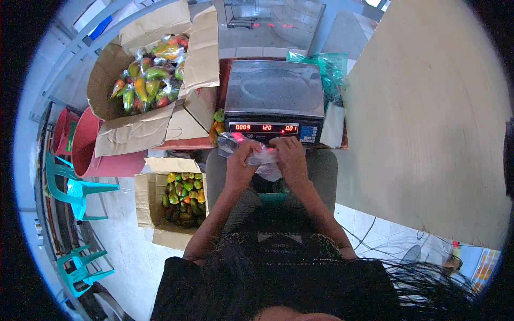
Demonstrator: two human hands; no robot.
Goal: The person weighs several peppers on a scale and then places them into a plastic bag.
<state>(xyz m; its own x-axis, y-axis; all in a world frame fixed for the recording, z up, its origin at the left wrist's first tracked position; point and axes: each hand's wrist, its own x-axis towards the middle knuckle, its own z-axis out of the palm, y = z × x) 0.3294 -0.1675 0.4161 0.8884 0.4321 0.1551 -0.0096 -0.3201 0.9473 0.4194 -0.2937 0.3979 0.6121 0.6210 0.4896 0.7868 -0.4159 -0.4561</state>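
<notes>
Head view: I see left hand (pixel 242 160) and right hand (pixel 290 160) pinching a clear, crinkled plastic bag (pixel 265 156), probably light, limp, slippery; I'd grip bunched folds

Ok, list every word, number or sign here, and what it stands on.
I won't copy wording or figures.
Three red number groups: silver-topped black electronic scale; readable.
Small markings: scale's blue keypad; too small to read.
Pale lettering: black cloth shirt; partly readable.
Red lights: glass pane; too blurred.
Orange-and-white panel: too blurred.
</notes>
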